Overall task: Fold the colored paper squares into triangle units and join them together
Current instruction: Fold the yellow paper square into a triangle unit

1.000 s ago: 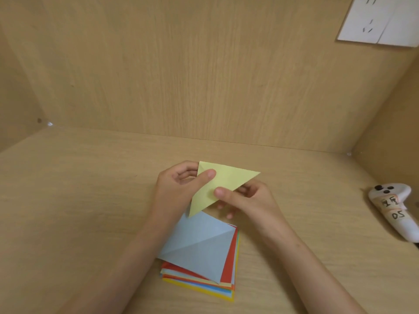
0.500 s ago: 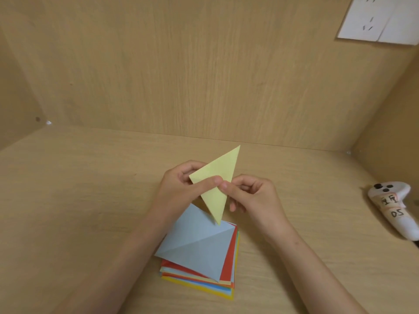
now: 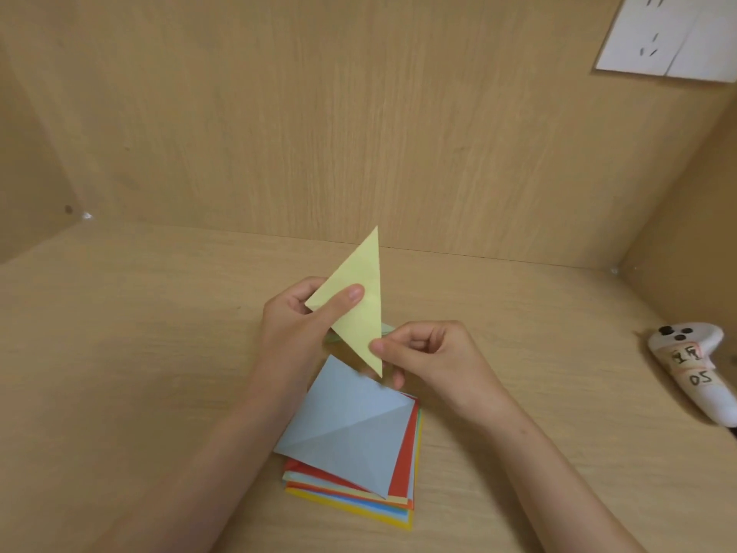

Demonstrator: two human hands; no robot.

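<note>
Pinched yellow triangle [image 3: 361,309] above paper stack [image 3: 355,457]; controller [image 3: 694,377] right.

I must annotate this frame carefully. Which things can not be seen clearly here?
- Head view: green paper behind the yellow triangle, mostly hidden by it and both hands.
- Paper stack: lower sheets show only edges under the blue sheet.
- White sheet on the wall: cut by the frame edge, marks too small.

a plain wooden booth, likely a recording station: a light-wood bench [image 3: 119,353] walled in by matching panels [image 3: 319,113], a white wall socket [image 3: 674,37], and a labelled white handheld controller [image 3: 694,369] lying at the right.
</note>
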